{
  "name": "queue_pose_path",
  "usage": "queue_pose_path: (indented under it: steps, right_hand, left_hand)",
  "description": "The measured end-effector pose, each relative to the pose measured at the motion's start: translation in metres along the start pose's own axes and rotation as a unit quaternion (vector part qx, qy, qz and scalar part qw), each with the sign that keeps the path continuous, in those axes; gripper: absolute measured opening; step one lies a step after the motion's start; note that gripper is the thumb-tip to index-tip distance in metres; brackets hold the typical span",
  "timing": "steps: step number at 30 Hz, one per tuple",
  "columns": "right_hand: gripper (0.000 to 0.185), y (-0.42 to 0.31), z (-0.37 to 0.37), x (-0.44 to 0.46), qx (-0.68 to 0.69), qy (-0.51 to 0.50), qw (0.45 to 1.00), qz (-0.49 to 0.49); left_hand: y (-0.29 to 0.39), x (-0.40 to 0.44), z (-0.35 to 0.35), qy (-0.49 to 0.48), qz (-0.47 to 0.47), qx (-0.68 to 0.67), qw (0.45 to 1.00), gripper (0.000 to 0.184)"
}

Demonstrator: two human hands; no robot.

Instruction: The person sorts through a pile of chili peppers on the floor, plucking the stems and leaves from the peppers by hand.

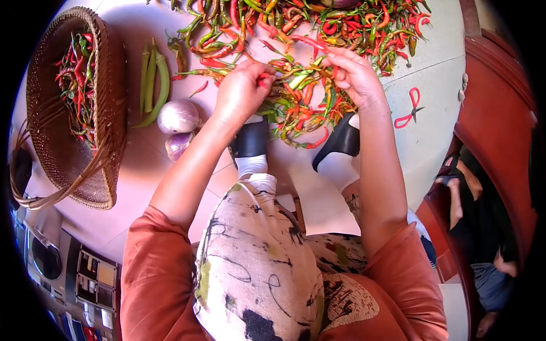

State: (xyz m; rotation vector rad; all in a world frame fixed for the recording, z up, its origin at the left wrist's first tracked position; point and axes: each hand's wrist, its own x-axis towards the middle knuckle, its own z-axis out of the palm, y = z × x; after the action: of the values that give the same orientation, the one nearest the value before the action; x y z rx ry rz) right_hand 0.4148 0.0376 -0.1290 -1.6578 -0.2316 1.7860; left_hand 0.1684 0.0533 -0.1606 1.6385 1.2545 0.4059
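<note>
Over a small pile of red and green chili peppers (296,113) on the floor, both my hands work close together. My left hand (242,91) is curled closed, with the red of a chili pepper (265,77) showing between thumb and fingers. In a pinch, my right hand (359,79) has a long red chili pepper (307,41) at its fingertips. More chilies (364,28) spread thickly beyond the hands. One loose small red chili (199,88) lies left of my left hand.
At left stands a wicker basket (42,113) with chilies inside. Beside it lie long green okra-like pods (151,79) and two purple-white round vegetables (178,117). Red-handled scissors (410,108) lie at right. Another person's legs (455,199) show at far right, near red wooden furniture (495,108).
</note>
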Motion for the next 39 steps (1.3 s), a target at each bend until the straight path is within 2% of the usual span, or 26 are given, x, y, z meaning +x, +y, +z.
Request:
queue_pose_path:
  steps: [1,3,5,6,7,8,9,11,12,13,15,17,19,20,21,23,24,25,28,32,34,35,37,38,39]
  right_hand:
    - [0.023,-0.001,-0.003,-0.001,-0.003,0.002,1.0,0.0]
    - [0.022,-0.003,-0.008,-0.004,-0.113,0.042,0.993,0.008]
    - [0.022,-0.002,-0.01,-0.006,-0.154,0.036,0.987,0.017]
    - [0.021,-0.002,-0.008,-0.01,-0.146,0.012,0.989,0.012]
    - [0.021,-0.001,-0.006,-0.014,-0.138,-0.013,0.99,0.006]
    - [0.021,0.001,-0.002,-0.018,-0.139,-0.014,0.99,0.006]
    - [0.021,0.004,0.004,-0.023,-0.139,-0.031,0.99,0.006]
    - [0.02,0.009,0.019,-0.03,-0.137,-0.066,0.988,0.009]
    - [0.022,0.024,0.023,-0.026,-0.154,-0.068,0.986,-0.007]
    - [0.024,0.023,0.035,-0.033,-0.162,-0.109,0.981,-0.008]
    - [0.027,0.035,0.04,-0.034,-0.188,-0.181,0.965,-0.027]
    - [0.022,0.032,0.036,-0.031,-0.205,-0.174,0.963,-0.017]
    - [0.024,0.032,0.02,-0.008,-0.255,0.064,0.964,-0.04]
    - [0.025,0.034,0.011,0.005,-0.367,0.141,0.912,-0.119]
    - [0.025,0.03,0.014,0.007,-0.367,0.141,0.912,-0.119]
    - [0.027,0.018,0.029,0.013,-0.603,0.232,0.744,-0.172]
    - [0.029,0.017,0.034,0.019,-0.636,0.235,0.716,-0.164]
    - [0.029,0.017,0.037,0.022,-0.636,0.232,0.718,-0.163]
    - [0.026,0.017,0.04,0.03,-0.694,0.231,0.673,-0.111]
    - [0.029,0.019,0.035,0.03,-0.672,0.216,0.7,-0.103]
    - [0.023,0.018,0.031,0.025,-0.522,0.201,0.782,-0.274]
    - [0.023,0.019,0.031,0.024,-0.523,0.199,0.782,-0.273]
    - [0.016,0.014,0.043,0.006,-0.275,0.088,0.931,-0.224]
    - [0.011,0.014,0.051,-0.004,-0.288,0.034,0.932,-0.218]
    - [0.014,0.021,0.061,-0.011,-0.234,-0.004,0.955,-0.185]
  left_hand:
    - [0.002,0.004,0.003,-0.007,0.02,0.025,0.999,0.017]
    - [0.006,0.008,0.008,-0.014,0.042,0.05,0.998,0.018]
    - [0.006,0.009,0.012,-0.011,-0.019,-0.063,0.998,0.018]
    - [0.011,0.01,0.009,-0.012,-0.018,-0.062,0.998,0.018]
    - [0.015,0.011,0.005,-0.085,-0.151,-0.167,0.971,0.02]
    - [0.02,0.011,0.001,-0.154,-0.278,-0.266,0.91,0.023]
    - [0.024,0.009,-0.001,-0.152,-0.278,-0.266,0.91,0.023]
    - [0.03,0.004,-0.003,-0.163,-0.328,-0.432,0.824,0.03]
    - [0.023,0.003,-0.005,-0.204,-0.349,-0.453,0.795,0.034]
    - [0.021,0.0,-0.001,-0.205,-0.348,-0.453,0.795,0.034]
    - [0.022,-0.004,0.004,-0.128,-0.33,-0.525,0.774,0.03]
    - [0.02,-0.008,-0.002,-0.144,-0.342,-0.513,0.774,0.03]
    - [0.017,-0.013,-0.005,-0.179,-0.326,-0.553,0.746,0.032]
    - [0.014,-0.015,-0.008,-0.208,-0.319,-0.558,0.737,0.036]
    - [0.014,-0.018,-0.009,-0.209,-0.319,-0.558,0.737,0.036]
    - [0.013,-0.019,-0.011,-0.247,-0.23,-0.591,0.733,0.038]
    - [0.012,-0.019,-0.015,-0.261,-0.236,-0.593,0.724,0.042]
    - [0.012,-0.021,-0.016,-0.259,-0.239,-0.593,0.724,0.042]
    - [0.012,-0.023,-0.018,-0.251,-0.271,-0.662,0.652,0.041]
    - [0.003,-0.024,-0.016,-0.233,-0.276,-0.683,0.635,0.038]
    - [-0.002,-0.023,-0.014,-0.22,-0.255,-0.688,0.643,0.035]
    - [-0.005,-0.023,-0.012,-0.218,-0.256,-0.689,0.642,0.035]
    - [-0.001,-0.02,-0.009,-0.169,-0.258,-0.667,0.678,0.037]
    - [0.002,-0.019,-0.008,-0.146,-0.252,-0.664,0.688,0.038]
    - [0.008,-0.016,-0.009,-0.148,-0.25,-0.664,0.689,0.038]
